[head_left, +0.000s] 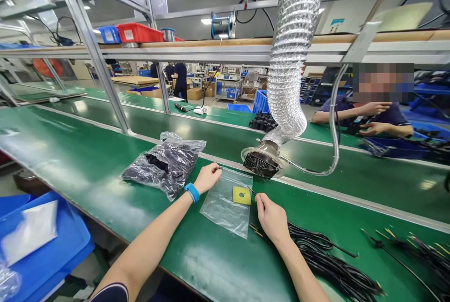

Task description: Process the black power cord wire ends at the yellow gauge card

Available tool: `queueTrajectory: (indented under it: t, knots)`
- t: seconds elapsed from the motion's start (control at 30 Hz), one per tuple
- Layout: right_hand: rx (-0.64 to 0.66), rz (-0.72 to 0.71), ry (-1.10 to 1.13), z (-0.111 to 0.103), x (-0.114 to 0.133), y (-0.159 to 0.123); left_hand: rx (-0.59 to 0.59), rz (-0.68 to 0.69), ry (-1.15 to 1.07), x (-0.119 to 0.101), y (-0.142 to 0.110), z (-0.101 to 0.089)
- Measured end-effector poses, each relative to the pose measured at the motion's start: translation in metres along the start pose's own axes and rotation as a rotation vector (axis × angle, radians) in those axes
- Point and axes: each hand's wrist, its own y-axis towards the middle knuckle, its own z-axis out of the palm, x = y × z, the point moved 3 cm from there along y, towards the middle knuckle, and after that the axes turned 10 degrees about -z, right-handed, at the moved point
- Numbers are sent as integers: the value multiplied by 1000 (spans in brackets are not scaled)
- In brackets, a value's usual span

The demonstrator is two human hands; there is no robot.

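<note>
My left hand [208, 178], with a blue band at the wrist, is closed in a pinch at the top left corner of a clear plastic bag [225, 217] lying flat. A tiny dark bit shows at its fingertips, too small to name. On the bag lies a yellow square sponge [237, 197] with a hole in its middle. My right hand [272, 216] is closed around a thin dark stick-like thing [251, 190], whose tip points at the sponge. Beneath and beside this hand lie bundled black cables [326, 257] with bare wire ends.
A fume extractor [262, 163] hangs from a silver duct [290, 58] just beyond the bag. Left of it sits a plastic bag of black parts [165, 163]. Blue bins [66, 231] stand below the green bench [87, 166]. A co-worker [376, 117] works across the line.
</note>
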Motion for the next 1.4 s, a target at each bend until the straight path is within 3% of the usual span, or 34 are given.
queueTrajectory:
  t: [0.17, 0.37, 0.53, 0.63, 0.8, 0.93, 1.17, 1.4]
  knots:
    - [-70, 18, 62, -1, 2, 1, 98, -1, -40, 16, -5, 15]
    - [-158, -20, 182, -7, 14, 4, 324, 55, -207, 11, -27, 49]
    - [-189, -22, 217, -11, 17, 4, 476, -89, -426, 9, -38, 63]
    - [-171, -48, 214, -10, 17, 4, 481, -140, -488, 9, -38, 62]
    - [-130, -63, 191, -6, 19, 3, 453, -92, -481, 2, -41, 57]
    - [-125, -60, 181, -7, 19, 4, 506, -87, -470, -4, -45, 54]
    - [-134, -60, 164, -9, 22, 4, 468, 40, -401, -7, -45, 52]
    - [-163, -91, 111, -13, 24, 4, 430, -18, -445, 0, -41, 52]
